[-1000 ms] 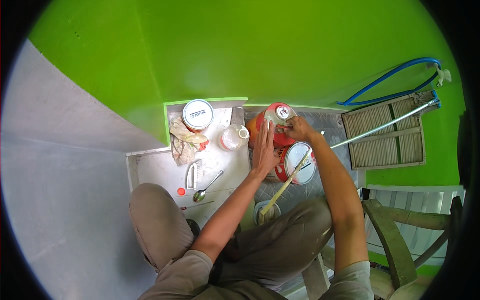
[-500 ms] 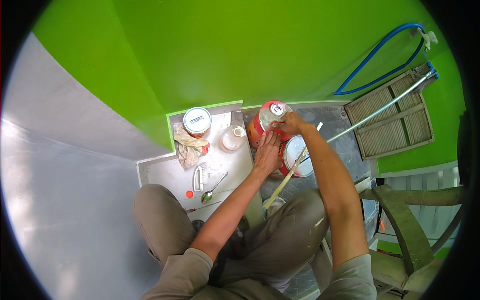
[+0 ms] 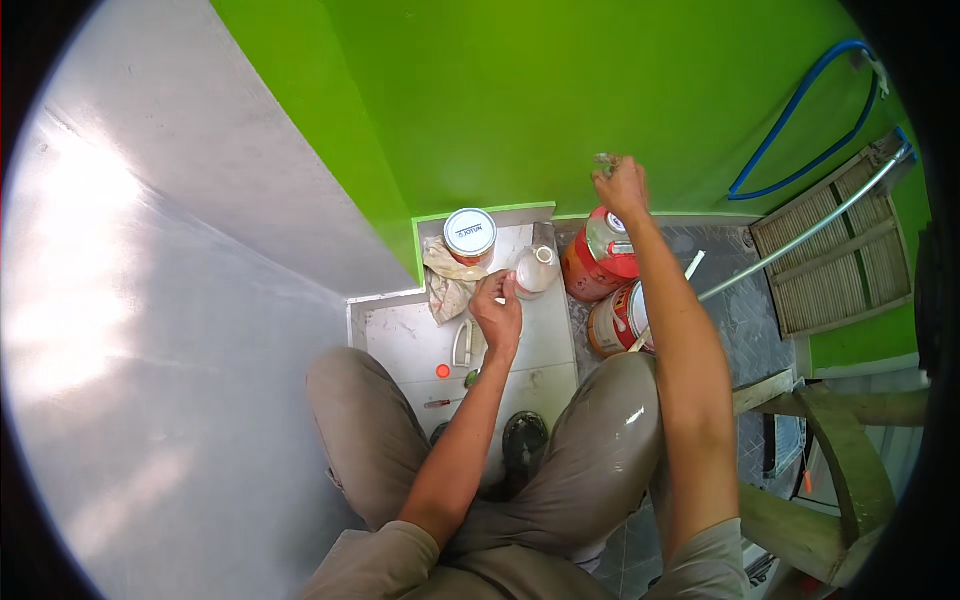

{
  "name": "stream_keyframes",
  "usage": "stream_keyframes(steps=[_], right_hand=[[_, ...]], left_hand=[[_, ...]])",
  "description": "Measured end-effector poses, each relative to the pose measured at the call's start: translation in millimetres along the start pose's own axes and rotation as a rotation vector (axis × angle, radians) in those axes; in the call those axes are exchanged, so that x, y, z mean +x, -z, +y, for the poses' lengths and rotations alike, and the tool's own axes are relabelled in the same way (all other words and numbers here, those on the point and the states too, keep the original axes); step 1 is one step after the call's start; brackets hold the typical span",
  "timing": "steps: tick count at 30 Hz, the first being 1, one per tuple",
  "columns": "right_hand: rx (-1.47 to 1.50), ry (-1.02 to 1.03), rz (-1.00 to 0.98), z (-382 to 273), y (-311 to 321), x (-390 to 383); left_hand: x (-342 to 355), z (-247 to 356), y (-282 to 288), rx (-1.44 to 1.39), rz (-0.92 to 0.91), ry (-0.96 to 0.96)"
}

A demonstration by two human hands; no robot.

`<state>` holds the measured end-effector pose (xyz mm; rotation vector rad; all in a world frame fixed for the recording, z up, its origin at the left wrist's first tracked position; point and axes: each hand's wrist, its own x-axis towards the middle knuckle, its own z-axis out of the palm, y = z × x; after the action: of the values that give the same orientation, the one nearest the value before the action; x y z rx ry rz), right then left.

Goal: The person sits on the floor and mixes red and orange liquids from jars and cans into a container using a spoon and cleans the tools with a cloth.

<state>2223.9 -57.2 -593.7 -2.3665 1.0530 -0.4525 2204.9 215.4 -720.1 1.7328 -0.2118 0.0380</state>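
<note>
My right hand [image 3: 624, 186] is raised in front of the green wall, its fingers closed round a small greyish, partly shiny thing [image 3: 606, 160] whose kind I cannot make out. Below it stands a red-and-clear jug [image 3: 592, 262] with a white cap. My left hand [image 3: 496, 312] is at the left side of a clear plastic bottle [image 3: 538, 272]. Its thumb and fingers are bent together in a pinch; whatever they hold, if anything, is too small to name. A stained cloth [image 3: 450, 290] lies beside that hand, and a white-handled brush [image 3: 463, 345] is just under it.
A white-lidded paint can [image 3: 470, 235] stands in the corner. Near my knees lie an orange cap [image 3: 442, 371] and a screwdriver [image 3: 440, 404]. Another paint can [image 3: 612, 322] is at right, by a long metal pole [image 3: 780, 250], a slatted panel [image 3: 835, 240] and a wooden frame [image 3: 840, 460].
My right hand has risen from the red jug with a small thing in it. My left hand has left the jug and moved left to the clear bottle. The view has shifted.
</note>
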Motion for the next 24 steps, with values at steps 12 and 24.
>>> stream_keyframes(steps=[12, 24], right_hand=[[0.344, 0.318, 0.083, -89.2, 46.6, -11.6], [-0.047, 0.148, -0.305, -20.7, 58.6, -59.3]], left_hand=[[39.3, -93.5, 43.4, 0.454, 0.039, 0.065], [0.3, 99.5, 53.3, -0.111, 0.368, -0.271]])
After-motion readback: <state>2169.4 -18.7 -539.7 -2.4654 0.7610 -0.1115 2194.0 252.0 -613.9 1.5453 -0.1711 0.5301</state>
